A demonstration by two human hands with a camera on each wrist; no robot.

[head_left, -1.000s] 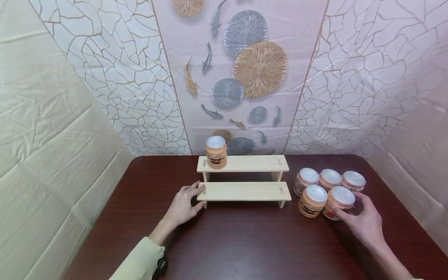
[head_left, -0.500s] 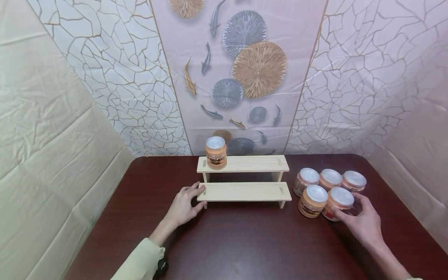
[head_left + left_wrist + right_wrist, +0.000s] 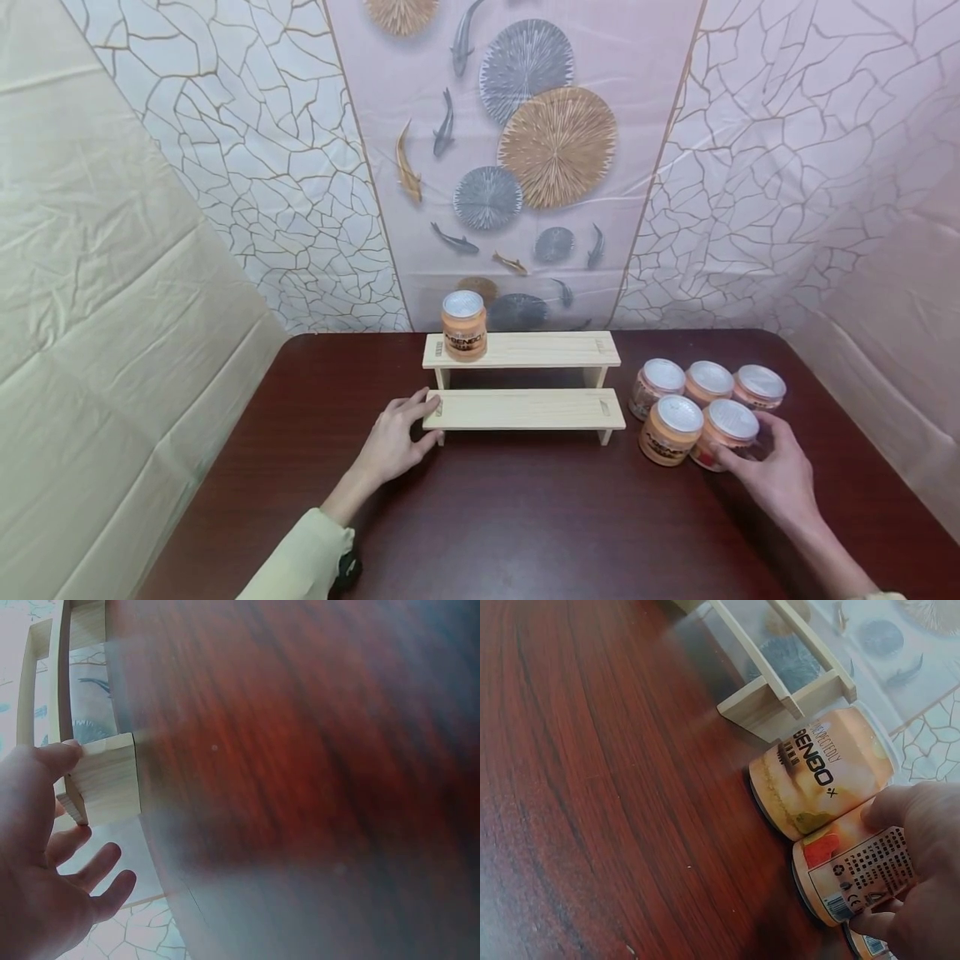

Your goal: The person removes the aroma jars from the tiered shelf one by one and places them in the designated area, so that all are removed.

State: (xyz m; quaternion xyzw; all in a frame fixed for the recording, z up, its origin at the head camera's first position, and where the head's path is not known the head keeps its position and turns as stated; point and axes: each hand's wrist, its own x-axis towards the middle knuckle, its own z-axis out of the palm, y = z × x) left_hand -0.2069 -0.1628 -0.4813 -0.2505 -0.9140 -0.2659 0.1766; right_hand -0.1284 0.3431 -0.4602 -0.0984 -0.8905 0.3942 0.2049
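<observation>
A two-tier wooden shelf (image 3: 517, 410) of pale boards stands near the back of the table. My left hand (image 3: 393, 437) grips the left end of its lower board; in the left wrist view the thumb (image 3: 60, 759) lies against the board's edge. On the upper board's left end stands one orange jar (image 3: 464, 332) with a silvery lid. My right hand (image 3: 780, 471) holds the front right jar (image 3: 855, 862) of a group right of the shelf, thumb and fingers on its sides. That jar stands upright, touching the labelled jar (image 3: 821, 772) beside it.
Behind the held jar stand three more orange jars, the left one (image 3: 660, 383), the middle one (image 3: 709, 379) and the right one (image 3: 759, 385). The dark red table (image 3: 525, 517) ends at a patterned cloth backdrop (image 3: 517, 167). Pale cloth (image 3: 112, 333) hangs at the left side.
</observation>
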